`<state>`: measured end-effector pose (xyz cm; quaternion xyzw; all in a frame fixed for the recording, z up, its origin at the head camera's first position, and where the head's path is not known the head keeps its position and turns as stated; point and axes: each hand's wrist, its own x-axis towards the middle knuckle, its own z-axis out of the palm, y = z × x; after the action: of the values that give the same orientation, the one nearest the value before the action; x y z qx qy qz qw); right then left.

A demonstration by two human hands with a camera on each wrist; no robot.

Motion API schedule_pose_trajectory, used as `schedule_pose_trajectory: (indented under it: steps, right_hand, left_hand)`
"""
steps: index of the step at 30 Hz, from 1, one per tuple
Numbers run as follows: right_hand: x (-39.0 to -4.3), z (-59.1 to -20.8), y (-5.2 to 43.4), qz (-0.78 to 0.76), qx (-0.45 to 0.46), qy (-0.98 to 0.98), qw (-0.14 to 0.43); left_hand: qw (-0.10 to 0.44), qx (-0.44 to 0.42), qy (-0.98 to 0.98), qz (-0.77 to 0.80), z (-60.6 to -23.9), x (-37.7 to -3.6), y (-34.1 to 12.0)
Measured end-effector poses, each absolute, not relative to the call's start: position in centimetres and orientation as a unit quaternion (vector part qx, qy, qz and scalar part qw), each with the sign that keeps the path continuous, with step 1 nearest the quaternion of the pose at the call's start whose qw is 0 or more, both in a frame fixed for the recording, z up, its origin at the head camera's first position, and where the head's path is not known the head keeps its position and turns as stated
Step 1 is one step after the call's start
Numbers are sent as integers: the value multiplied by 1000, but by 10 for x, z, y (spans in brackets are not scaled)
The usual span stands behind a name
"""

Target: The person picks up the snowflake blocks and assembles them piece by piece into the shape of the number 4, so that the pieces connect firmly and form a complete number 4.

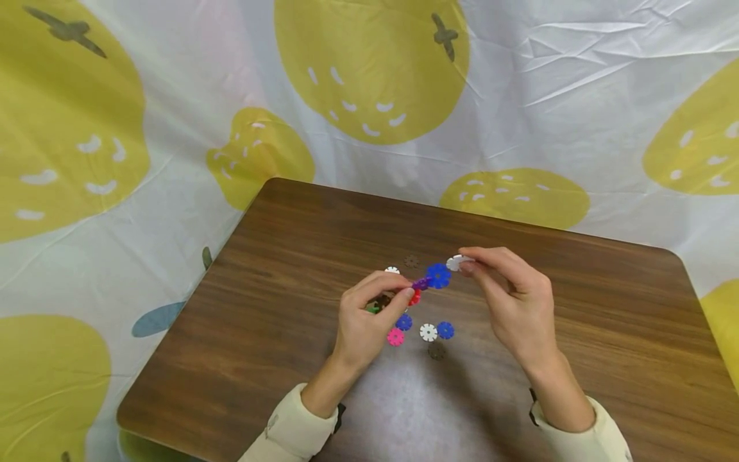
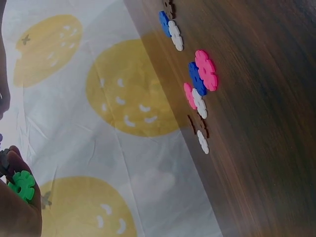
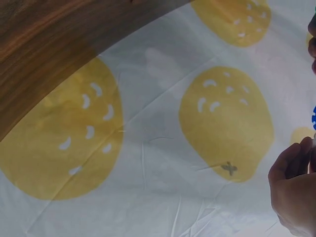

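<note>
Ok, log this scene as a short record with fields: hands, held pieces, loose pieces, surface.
left hand: left hand holds a chain of joined discs, blue disc at its far end
right hand: right hand pinches a white disc beside the blue disc
contact: cannot tell whether white and blue touch
loose pieces: pink disc, white, blue and brown discs lie flat on the table
surface: wooden table over a pear-print cloth

Bright, even light with soft shadows; table [image 1: 277,269] shows near-edge glare, wrist views slightly blurred.
</note>
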<state>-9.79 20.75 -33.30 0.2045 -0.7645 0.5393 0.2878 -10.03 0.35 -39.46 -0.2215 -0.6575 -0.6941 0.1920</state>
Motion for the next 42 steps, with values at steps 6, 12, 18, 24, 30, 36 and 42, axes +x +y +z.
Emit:
schedule_pose_trajectory:
  steps: [6,12,18,24,30,36,42]
  right_hand:
    - [-99,-336,208,530,215,-768,288]
    - [-97,-335,207,544,195,-768,275]
    - [-97,-337,207,559,181,-764,266]
    - [-97,-335,208,563,174,-769,249]
    - [-95,-329,217,503,163,-820,217]
    - [-97,-329,230,390,176,-886,179]
    - [-95,-341,232,390,169,-893,147]
  left_hand:
    - [188,-221,-657,-695,-393,-100,5]
    - [197,-218,-648,-703,-393,-101,8]
    - [208,-209,-640,-710,-392,-101,11]
    - [217,-219,-632,-711,-391,-103,11]
    - [176,-226,-672,-683,-387,-113,5]
    - [113,-249,-745,-608,-381,-124,-8]
    - [51,-261,-796,-544,-365,-132,-21]
